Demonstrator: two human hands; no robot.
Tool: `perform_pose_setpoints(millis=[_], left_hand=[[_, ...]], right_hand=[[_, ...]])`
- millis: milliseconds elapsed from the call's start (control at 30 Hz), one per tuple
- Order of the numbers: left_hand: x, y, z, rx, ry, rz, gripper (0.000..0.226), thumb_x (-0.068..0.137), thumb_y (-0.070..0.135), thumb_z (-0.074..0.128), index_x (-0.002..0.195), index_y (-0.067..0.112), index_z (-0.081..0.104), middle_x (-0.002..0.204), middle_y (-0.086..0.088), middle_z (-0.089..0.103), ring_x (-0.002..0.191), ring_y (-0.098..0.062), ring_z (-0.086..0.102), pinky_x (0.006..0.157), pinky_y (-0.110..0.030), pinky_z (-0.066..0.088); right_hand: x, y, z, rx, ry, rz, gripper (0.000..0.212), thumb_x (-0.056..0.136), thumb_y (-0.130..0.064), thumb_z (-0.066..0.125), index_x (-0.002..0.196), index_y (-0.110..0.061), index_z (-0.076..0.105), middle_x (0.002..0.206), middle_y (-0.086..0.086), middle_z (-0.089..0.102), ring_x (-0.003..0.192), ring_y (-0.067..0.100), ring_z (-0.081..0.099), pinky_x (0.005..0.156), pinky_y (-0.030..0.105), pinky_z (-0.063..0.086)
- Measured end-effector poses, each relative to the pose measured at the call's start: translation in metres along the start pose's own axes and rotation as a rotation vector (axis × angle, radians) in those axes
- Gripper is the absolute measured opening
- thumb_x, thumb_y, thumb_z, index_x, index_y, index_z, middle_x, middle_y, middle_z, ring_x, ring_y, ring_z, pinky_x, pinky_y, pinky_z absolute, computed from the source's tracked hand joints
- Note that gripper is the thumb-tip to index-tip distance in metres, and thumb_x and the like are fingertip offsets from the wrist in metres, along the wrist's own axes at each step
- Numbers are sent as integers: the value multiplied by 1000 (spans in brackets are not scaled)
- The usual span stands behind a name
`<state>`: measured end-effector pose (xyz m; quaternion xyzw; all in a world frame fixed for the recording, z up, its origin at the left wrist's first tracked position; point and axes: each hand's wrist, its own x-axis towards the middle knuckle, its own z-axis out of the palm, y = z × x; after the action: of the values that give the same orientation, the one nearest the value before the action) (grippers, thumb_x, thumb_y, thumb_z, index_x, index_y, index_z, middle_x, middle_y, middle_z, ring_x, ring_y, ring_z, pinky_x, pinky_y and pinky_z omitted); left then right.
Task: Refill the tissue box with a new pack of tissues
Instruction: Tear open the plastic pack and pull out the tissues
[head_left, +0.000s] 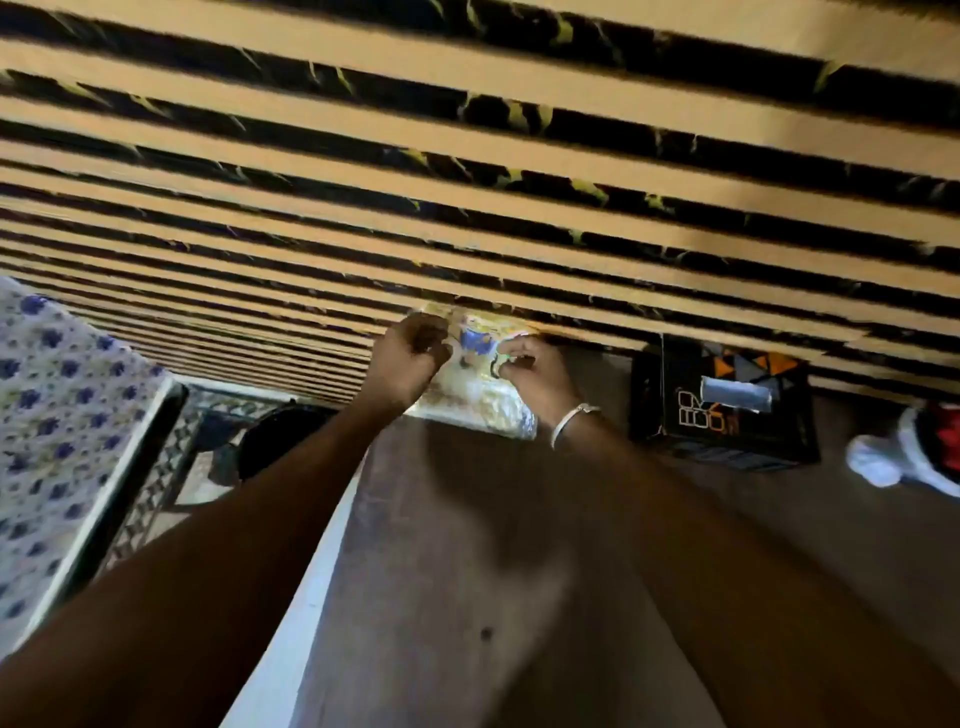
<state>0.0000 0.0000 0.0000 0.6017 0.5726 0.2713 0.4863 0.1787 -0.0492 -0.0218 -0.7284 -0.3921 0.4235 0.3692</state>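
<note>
A shiny plastic pack of tissues (480, 400) with a blue and yellow print lies on the brown table (467, 571), close to the striped wall. My left hand (410, 358) pinches the wrapper at the pack's upper left. Beside it, my right hand (535, 374), with a silver bangle at the wrist, grips the wrapper near its top middle. To the right of the pack stands the black tissue box (722, 402) with orange triangles; a grey slot shows in its top.
A wall of tan and black stripes (467, 182) rises right behind the table. A white and red object (909, 452) sits at the right edge. On the left are a blue-flowered cloth (47, 415), a patterned floor and a dark round object (280, 436).
</note>
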Motion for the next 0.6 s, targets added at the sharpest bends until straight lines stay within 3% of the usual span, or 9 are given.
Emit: perform_pose_setpoints(millis=[100,200,267,367,433,500,600], left_hand=[[7,-18,0,-16,-19,-47,37,71,27,69,107,17,70,103,-6,75,101,-25,71,95,-47,55],[7,-25,1,9,-67,-85,33,77,20,71,110,16,68,105,-6,75,102,-24,70,94,-48,56],[6,-22,0,2,-78,-80,33,78,18,70,111,17,67,106,-7,74,103,-25,70,95,-47,56],[1,-15,-1,141,65,39,33,82,16,69,115,16,65,116,-7,68,113,-24,62,100,-40,50],[-4,-8,-3,344,231,81,43,82,23,69,124,17,60,130,-9,57,127,-27,47,105,-41,41],[-2,-12,-2,412,236,-22,59,79,33,72,133,21,51,140,-11,46,134,-30,37,110,-48,35],[2,-34,1,250,57,-166,83,65,40,77,139,21,44,131,-10,58,121,-31,55,101,-51,49]], right_hand=[[1,6,9,-56,-13,9,24,83,7,64,104,-1,68,99,15,65,88,20,57,76,25,47],[2,12,15,-85,-32,17,28,79,6,66,104,-6,67,103,7,64,88,21,59,84,33,50],[2,15,17,-173,41,-19,31,72,-6,72,100,-17,69,113,1,58,100,22,56,94,33,47],[-3,16,16,-345,195,-30,41,63,-21,78,102,-30,68,131,3,44,124,21,37,100,27,30],[-3,20,17,-293,216,19,52,59,-28,78,109,-32,64,138,7,40,132,23,30,107,29,29],[-2,24,18,-187,190,48,61,53,-31,77,112,-35,60,133,8,47,131,28,38,111,38,38],[-6,28,17,-58,75,89,62,61,-2,78,117,-21,61,117,5,55,113,27,54,100,41,49]])
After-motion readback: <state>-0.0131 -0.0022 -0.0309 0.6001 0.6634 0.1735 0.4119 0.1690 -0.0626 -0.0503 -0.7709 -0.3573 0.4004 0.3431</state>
